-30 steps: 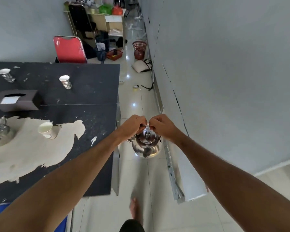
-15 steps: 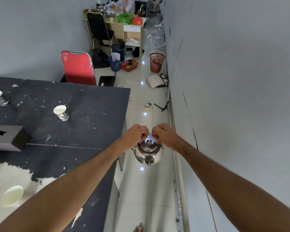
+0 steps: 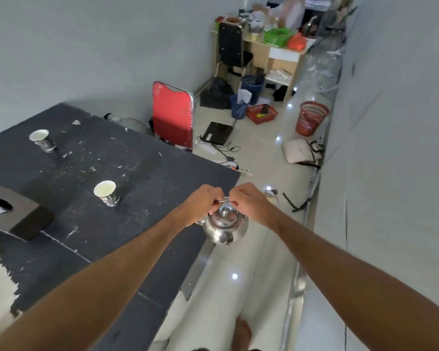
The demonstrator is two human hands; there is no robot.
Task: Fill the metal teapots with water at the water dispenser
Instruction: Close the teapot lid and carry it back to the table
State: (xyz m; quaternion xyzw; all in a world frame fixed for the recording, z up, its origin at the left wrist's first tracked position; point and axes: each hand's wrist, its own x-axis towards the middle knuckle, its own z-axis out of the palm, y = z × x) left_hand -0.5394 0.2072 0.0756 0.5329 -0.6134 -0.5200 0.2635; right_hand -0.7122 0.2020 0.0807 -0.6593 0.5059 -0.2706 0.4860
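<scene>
A shiny metal teapot with its lid on hangs in front of me, over the tiled floor just past the right edge of the black table. My left hand and my right hand both grip its thin wire handle from either side, fists closed and almost touching. No water dispenser shows in this view.
Two paper cups and a dark tissue box sit on the table. A red chair stands behind it. On the floor ahead lie a laptop, cables, a red wastebasket and a white bag. A grey wall runs along the right.
I have walked forward along the aisle with the teapot held in both hands; the view has swung left and tilted, and the second teapot on the table has dropped out of view.
</scene>
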